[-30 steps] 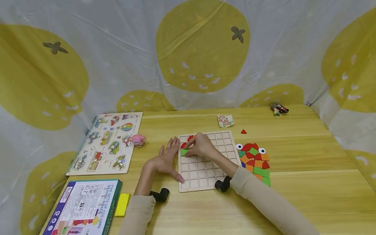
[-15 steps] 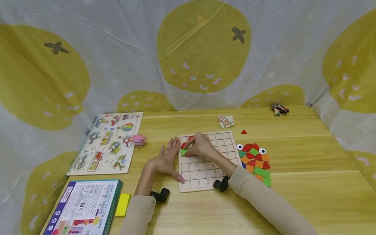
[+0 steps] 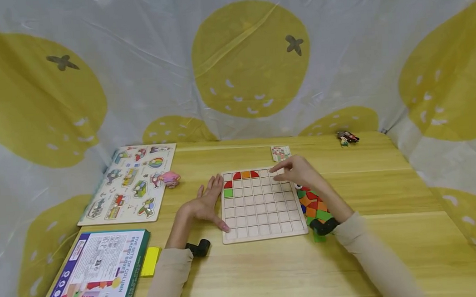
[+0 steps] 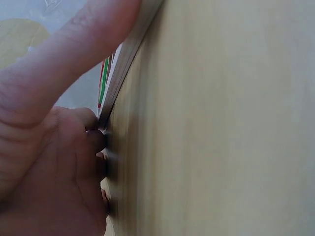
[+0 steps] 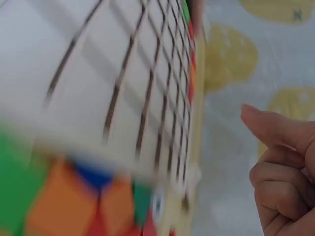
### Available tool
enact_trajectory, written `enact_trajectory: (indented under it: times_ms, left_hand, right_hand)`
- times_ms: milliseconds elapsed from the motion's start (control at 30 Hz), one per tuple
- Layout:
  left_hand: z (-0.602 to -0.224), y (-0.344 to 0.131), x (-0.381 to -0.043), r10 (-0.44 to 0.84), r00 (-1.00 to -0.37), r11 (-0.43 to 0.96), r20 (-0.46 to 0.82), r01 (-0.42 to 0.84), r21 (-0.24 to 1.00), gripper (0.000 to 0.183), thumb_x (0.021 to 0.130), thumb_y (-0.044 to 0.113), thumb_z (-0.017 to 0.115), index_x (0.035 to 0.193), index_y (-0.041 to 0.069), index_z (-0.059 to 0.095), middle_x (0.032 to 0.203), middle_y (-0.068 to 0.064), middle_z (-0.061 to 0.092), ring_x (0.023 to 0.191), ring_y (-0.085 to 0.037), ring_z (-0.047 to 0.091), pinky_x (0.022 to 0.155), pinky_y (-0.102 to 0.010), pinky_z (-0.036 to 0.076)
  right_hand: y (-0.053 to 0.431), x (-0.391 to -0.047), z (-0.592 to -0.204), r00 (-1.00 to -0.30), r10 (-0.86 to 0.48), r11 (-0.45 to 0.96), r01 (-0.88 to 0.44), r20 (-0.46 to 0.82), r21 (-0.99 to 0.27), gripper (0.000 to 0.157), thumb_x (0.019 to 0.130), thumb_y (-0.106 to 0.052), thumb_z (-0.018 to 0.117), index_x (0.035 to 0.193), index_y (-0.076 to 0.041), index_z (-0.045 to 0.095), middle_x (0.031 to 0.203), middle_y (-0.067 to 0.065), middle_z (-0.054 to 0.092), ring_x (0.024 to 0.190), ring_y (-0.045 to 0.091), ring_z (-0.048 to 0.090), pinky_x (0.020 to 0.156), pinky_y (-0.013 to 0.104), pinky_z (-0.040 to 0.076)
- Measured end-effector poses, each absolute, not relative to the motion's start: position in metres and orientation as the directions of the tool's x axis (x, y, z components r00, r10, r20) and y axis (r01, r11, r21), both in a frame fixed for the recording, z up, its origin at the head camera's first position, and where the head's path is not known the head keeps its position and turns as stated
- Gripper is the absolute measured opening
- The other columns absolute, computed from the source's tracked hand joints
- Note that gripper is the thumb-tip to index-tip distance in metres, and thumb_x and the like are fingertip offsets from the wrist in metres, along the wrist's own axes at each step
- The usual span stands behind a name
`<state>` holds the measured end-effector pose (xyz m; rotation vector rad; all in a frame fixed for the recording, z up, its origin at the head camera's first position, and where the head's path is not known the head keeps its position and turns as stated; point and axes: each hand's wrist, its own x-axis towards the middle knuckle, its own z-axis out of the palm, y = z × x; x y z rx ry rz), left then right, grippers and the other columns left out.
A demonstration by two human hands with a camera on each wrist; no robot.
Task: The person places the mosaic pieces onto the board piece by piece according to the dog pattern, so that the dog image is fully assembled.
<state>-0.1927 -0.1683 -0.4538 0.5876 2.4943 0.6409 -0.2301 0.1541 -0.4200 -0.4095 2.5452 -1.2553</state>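
A wooden grid board (image 3: 263,209) lies flat on the table. Its back row holds a red rounded piece (image 3: 237,176), an orange square (image 3: 245,175) and another red rounded piece (image 3: 254,174). Along the left column sit a red piece (image 3: 228,185) and a green square (image 3: 228,193). My left hand (image 3: 202,209) rests along the board's left edge, fingers spread and thumb at the near corner. Over the board's far right part is my right hand (image 3: 301,172), its thumb and index finger apart with nothing between them.
Loose coloured pieces (image 3: 313,206) lie right of the board, partly under the right wrist. Behind it is a small pattern card (image 3: 281,153). To the left are a picture puzzle (image 3: 117,187), a pink toy (image 3: 169,179), a box (image 3: 102,270) and a yellow block (image 3: 151,261).
My right hand has let go of the green square in the left column and moved right across the board. The left hand keeps its place at the edge. The view has shifted slightly.
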Motion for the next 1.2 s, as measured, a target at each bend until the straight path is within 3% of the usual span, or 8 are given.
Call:
enact_trajectory:
  times_ms: [267,333,400,500,633,767,1000,1200]
  left_hand:
    - [-0.453,-0.175,-0.192,0.499,-0.793,0.798,-0.349,0.264,0.541,0.151,0.055,0.052,0.089,0.153,0.007,-0.016,0.161,-0.013,-0.021,0.149,-0.031,-0.021,0.120,-0.058,-0.009]
    - [-0.453,-0.176,-0.192,0.498,-0.793,0.799,-0.352,0.261,0.541,0.151,0.055,0.053,0.089,0.153,0.006,-0.016,0.161,-0.013,-0.022,0.149,-0.031,-0.021,0.120,-0.057,-0.009]
    - [-0.453,-0.177,-0.191,0.498,-0.793,0.801,-0.352,0.264,0.537,0.151,0.054,0.053,0.089,0.153,0.006,-0.016,0.161,-0.014,-0.021,0.149,-0.031,-0.021,0.120,-0.057,-0.009]
    - [-0.452,-0.177,-0.192,0.496,-0.795,0.803,-0.348,0.268,0.532,0.151,0.054,0.053,0.089,0.153,0.007,-0.016,0.161,-0.013,-0.021,0.149,-0.030,-0.021,0.120,-0.057,-0.009]
    - [-0.451,-0.176,-0.193,0.500,-0.796,0.801,-0.342,0.275,0.532,0.151,0.055,0.053,0.089,0.153,0.008,-0.016,0.161,-0.013,-0.021,0.149,-0.030,-0.021,0.120,-0.057,-0.009]
    - [-0.452,-0.175,-0.194,0.509,-0.790,0.797,-0.341,0.283,0.534,0.150,0.055,0.054,0.089,0.153,0.006,-0.015,0.161,-0.014,-0.021,0.149,-0.032,-0.021,0.120,-0.058,-0.009]
    - [-0.455,-0.171,-0.192,0.518,-0.783,0.790,-0.344,0.284,0.543,0.151,0.055,0.053,0.089,0.153,0.006,-0.016,0.160,-0.014,-0.022,0.149,-0.032,-0.022,0.119,-0.059,-0.010]
    - [-0.456,-0.169,-0.192,0.525,-0.783,0.784,-0.334,0.293,0.547,0.150,0.055,0.052,0.089,0.153,0.006,-0.015,0.161,-0.013,-0.021,0.149,-0.031,-0.021,0.119,-0.059,-0.009]
  right_hand:
    - [0.255,-0.226,-0.431,-0.949,-0.228,0.667,0.011,-0.219,-0.745,0.031,0.085,-0.021,0.074,0.112,-0.005,0.072,0.052,-0.005,0.030,0.050,0.012,0.025,0.048,0.025,0.026]
    - [0.265,-0.225,-0.438,-0.939,-0.213,0.675,0.057,-0.268,-0.736,0.030,0.086,-0.022,0.073,0.111,-0.007,0.073,0.059,-0.003,0.049,0.061,0.014,0.041,0.055,0.025,0.032]
    - [0.269,-0.225,-0.443,-0.929,-0.204,0.681,0.091,-0.308,-0.727,0.031,0.086,-0.025,0.073,0.112,-0.009,0.073,0.082,0.005,0.068,0.083,0.022,0.056,0.069,0.027,0.042]
    - [0.271,-0.227,-0.448,-0.919,-0.210,0.665,0.116,-0.334,-0.738,0.033,0.087,-0.028,0.072,0.113,-0.009,0.072,0.123,0.014,0.067,0.120,0.029,0.053,0.088,0.032,0.041]
    - [0.272,-0.233,-0.451,-0.913,-0.200,0.623,0.161,-0.355,-0.766,0.036,0.086,-0.027,0.073,0.115,-0.006,0.071,0.124,0.015,0.066,0.089,0.013,0.059,0.072,0.025,0.041]
    - [0.278,-0.236,-0.454,-0.915,-0.178,0.593,0.194,-0.363,-0.781,0.039,0.084,-0.027,0.075,0.117,-0.006,0.070,0.111,0.006,0.072,0.066,0.003,0.046,0.057,0.022,0.037]
    - [0.289,-0.236,-0.456,-0.903,-0.238,0.643,0.129,-0.357,-0.755,0.040,0.083,-0.023,0.076,0.119,-0.008,0.069,0.079,-0.003,0.066,0.074,0.010,0.040,0.064,0.026,0.032]
    - [0.291,-0.238,-0.454,-0.947,-0.149,0.688,0.108,-0.285,-0.717,0.041,0.076,-0.033,0.082,0.105,-0.005,0.074,0.100,0.007,0.072,0.086,0.013,0.054,0.074,0.022,0.040]
